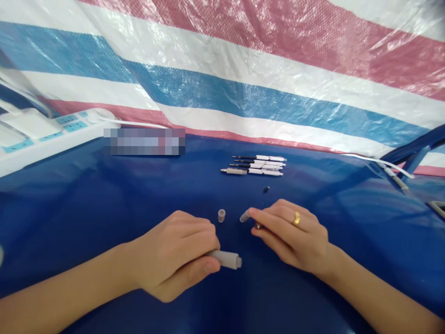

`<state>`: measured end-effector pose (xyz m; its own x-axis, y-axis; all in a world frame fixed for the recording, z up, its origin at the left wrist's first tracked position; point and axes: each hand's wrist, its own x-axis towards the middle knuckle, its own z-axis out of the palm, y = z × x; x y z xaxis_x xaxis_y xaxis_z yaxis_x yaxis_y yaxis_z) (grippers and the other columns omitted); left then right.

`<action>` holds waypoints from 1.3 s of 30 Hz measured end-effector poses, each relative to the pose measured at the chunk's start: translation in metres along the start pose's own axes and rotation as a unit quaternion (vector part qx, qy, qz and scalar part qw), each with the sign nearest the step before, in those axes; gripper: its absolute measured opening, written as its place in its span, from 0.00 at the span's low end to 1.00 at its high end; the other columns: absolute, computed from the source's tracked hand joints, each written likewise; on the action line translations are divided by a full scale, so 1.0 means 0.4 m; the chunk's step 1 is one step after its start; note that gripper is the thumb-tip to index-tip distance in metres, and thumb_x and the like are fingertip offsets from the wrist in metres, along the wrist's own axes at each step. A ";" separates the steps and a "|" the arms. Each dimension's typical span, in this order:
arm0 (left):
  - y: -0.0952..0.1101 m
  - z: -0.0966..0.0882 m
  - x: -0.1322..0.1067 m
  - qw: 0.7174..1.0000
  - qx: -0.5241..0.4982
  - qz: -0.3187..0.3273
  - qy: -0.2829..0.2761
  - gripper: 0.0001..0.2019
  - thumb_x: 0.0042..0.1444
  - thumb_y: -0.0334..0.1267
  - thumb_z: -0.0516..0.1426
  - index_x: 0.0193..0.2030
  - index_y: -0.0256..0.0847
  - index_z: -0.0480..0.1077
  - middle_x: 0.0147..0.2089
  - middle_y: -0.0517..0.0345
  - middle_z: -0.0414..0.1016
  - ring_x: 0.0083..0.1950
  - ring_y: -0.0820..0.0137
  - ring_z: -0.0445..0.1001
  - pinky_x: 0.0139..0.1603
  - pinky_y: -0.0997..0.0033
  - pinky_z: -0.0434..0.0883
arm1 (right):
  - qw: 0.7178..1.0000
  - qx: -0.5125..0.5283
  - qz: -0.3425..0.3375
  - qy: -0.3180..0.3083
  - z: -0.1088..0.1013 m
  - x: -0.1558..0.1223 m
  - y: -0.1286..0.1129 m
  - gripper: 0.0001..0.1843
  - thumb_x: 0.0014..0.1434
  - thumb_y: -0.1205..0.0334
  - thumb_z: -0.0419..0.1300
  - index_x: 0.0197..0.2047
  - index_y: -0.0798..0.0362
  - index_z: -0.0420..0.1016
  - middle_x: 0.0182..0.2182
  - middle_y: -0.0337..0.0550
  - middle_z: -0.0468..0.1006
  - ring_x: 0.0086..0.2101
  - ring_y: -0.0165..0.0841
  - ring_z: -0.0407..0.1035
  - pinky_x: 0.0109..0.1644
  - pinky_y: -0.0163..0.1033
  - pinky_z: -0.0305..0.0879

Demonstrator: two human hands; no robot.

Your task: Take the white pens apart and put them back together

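My left hand point(184, 255) is closed around a thick grey marker-like tube point(227, 260), whose narrower stepped end sticks out to the right past the thumb. My right hand point(294, 232), with a gold ring, is bent low over the table, its fingertips on a small grey translucent tube point(244, 216). Between its index finger and thumb a small metallic bit point(257, 225) shows, mostly hidden. A short grey cap-like piece point(221, 215) stands upright on the table between both hands. A tiny black piece point(266, 189) lies beyond the right hand.
Several white pens point(266, 165) lie side by side farther back, some with bare refills showing and one with a grey grip. A white power strip point(62, 132) with plugs is at the left. Behind the blue table point(167, 185) hangs a striped plastic sheet point(222, 88). A blurred-out item point(144, 141) lies back left.
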<state>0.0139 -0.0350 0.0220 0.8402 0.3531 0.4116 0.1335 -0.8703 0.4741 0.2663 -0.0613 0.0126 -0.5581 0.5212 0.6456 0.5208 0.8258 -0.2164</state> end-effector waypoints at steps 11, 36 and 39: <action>-0.039 0.014 -0.021 0.946 -0.050 -0.230 0.223 0.07 0.69 0.39 0.45 0.48 0.48 0.62 0.37 0.64 0.73 0.33 0.75 0.72 0.33 0.76 0.69 | 0.982 -0.011 0.153 0.106 0.011 0.009 0.020 0.17 0.61 0.76 0.56 0.49 0.50 0.77 0.28 0.39 0.70 0.28 0.29 0.67 0.32 0.36 0.67; -0.085 0.020 0.008 0.968 0.059 -0.234 0.061 0.09 0.63 0.39 0.53 0.41 0.41 0.74 0.39 0.61 0.77 0.41 0.70 0.74 0.45 0.71 0.69 | 0.952 0.017 0.264 -0.154 0.026 0.002 0.059 0.07 0.62 0.68 0.55 0.43 0.51 0.71 0.31 0.39 0.73 0.35 0.32 0.68 0.39 0.36 0.64; -0.086 0.021 0.007 0.969 0.060 -0.237 0.045 0.08 0.63 0.39 0.53 0.40 0.42 0.73 0.40 0.60 0.76 0.43 0.69 0.72 0.46 0.69 0.68 | 0.960 -0.012 0.255 -0.111 0.014 0.005 0.058 0.09 0.61 0.66 0.57 0.46 0.52 0.71 0.31 0.39 0.72 0.35 0.33 0.68 0.40 0.38 0.65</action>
<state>0.0160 -0.0070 0.0002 0.6209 0.7463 0.2399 0.5576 -0.6356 0.5340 0.2735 -0.0398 0.0048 -0.3481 0.8922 0.2876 0.7766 0.4463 -0.4446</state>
